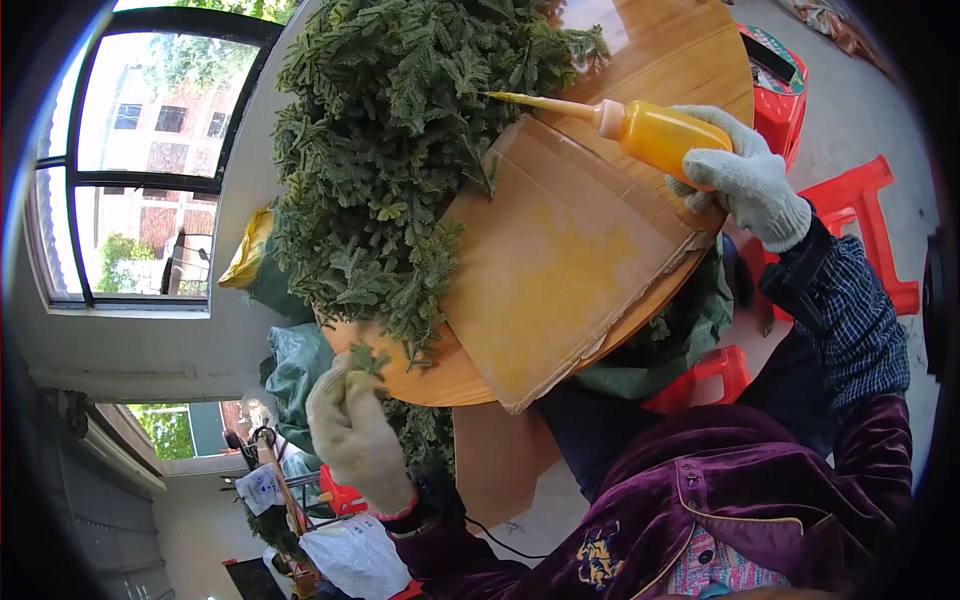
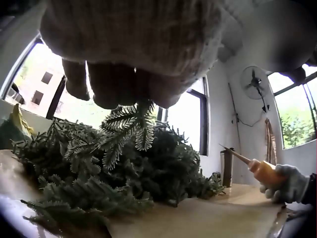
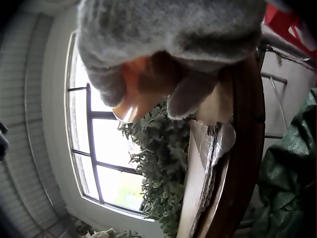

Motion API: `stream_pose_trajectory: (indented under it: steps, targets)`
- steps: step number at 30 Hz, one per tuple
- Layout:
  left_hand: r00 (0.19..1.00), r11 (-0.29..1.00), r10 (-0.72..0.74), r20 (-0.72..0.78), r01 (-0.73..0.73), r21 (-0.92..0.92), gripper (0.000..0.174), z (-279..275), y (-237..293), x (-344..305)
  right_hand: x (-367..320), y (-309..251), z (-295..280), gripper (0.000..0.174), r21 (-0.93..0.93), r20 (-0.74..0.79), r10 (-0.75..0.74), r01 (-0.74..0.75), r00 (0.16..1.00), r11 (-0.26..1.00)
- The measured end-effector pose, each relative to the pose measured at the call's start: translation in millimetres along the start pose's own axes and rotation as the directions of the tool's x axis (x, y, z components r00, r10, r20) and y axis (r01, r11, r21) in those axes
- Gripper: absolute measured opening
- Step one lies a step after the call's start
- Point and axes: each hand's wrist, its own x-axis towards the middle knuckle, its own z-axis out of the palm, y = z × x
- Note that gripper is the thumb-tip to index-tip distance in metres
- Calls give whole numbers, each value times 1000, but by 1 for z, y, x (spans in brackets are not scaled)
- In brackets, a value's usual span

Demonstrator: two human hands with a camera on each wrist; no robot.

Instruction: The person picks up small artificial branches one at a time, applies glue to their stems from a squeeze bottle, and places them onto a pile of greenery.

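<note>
Well, the right hand (image 1: 748, 180) grips a bottle (image 1: 662, 136), long axis and nozzle (image 1: 555, 105) towards the branches (image 1: 380, 140); left hand (image 1: 355, 435) pinches a sprig (image 1: 370, 362).

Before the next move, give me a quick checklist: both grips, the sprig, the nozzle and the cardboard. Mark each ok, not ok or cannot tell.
1. Left hand grips the sprig: ok, pinched.
2. Right hand holds the yellow bottle: ok, wrapped around its body.
3. Sprig over the cardboard: not ok, it is off to the left.
4. Nozzle at the sprig: not ok, they are well apart.
5. Cardboard's middle free of branches: ok, only yellow stains show.
6. Nozzle unclogged: cannot tell.
</note>
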Motion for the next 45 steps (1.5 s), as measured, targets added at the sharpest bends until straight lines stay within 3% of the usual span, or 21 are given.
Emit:
stream_pose_trajectory:
  steps: [1, 2, 3, 4, 5, 7, 12, 15, 20, 24, 28, 31, 34, 35, 38, 42, 45]
  targets:
    - [985, 989, 135, 111, -141, 46, 26, 13, 6, -6, 0, 0, 0, 67, 3, 5, 0, 0, 1000, 1000]
    - [984, 989, 135, 114, -141, 44, 26, 27, 14, -10, 1, 0, 0, 66, 6, 10, -1, 1, 1000, 1000]
    - [914, 927, 316, 254, -354, 124, 26, 44, 27, -12, 1, 0, -1, 66, 5, 6, -1, 1, 1000, 1000]
    - [792, 813, 462, 399, -558, 168, 27, 59, 37, -14, 1, 0, -2, 64, 12, 22, 7, -8, 1000, 1000]
    - [789, 812, 466, 399, -561, 161, 27, 73, 44, -15, 2, 0, -2, 63, 20, 37, 15, -15, 999, 1000]
    - [640, 724, 444, 627, -668, 170, 47, 94, 55, -16, 3, 1, -4, 61, 29, 43, 18, -19, 999, 999]
    - [643, 776, 469, 605, -627, 65, 65, 101, 61, -15, 5, 0, -6, 60, 19, 65, 31, -32, 997, 999]
    - [681, 826, 405, 610, -558, 75, 76, 81, 43, -16, 4, 0, -6, 61, -12, 68, 33, -32, 997, 999]
    - [693, 784, 439, 571, -606, 133, 76, 88, 17, -27, 0, -3, -6, 63, -69, 91, 49, -43, 995, 997]
    - [694, 780, 553, 461, -626, 6, 76, 113, 15, -26, -7, -7, -6, 63, -72, 71, 75, -70, 995, 995]
    - [655, 713, 527, 541, -688, 138, 77, 124, 22, -33, -30, -24, -3, 65, -129, 68, 127, -118, 990, 985]
    - [740, 822, 414, 530, -554, 131, 81, 126, 13, -44, -54, -27, -3, 67, -245, 96, 134, -107, 986, 964]
    - [770, 857, 403, 495, -507, 90, 85, 130, 3, -50, -68, -20, -6, 69, -513, 248, -84, 205, 965, 833]
    - [783, 871, 398, 478, -486, 72, 88, 130, 2, -51, -69, -19, -6, 69, -512, 251, -84, 206, 964, 834]
    - [801, 884, 340, 493, -451, 122, 91, 140, 3, -48, -59, -15, -5, 70, -609, 379, -179, 390, 908, 690]
    - [816, 898, 250, 521, -397, 191, 97, 139, 11, -49, -67, -25, 12, 69, -615, 411, -287, 495, 866, 614]
    - [830, 908, 215, 515, -364, 208, 101, 136, 16, -54, -69, -23, 19, 71, -646, 424, -288, 510, 859, 568]
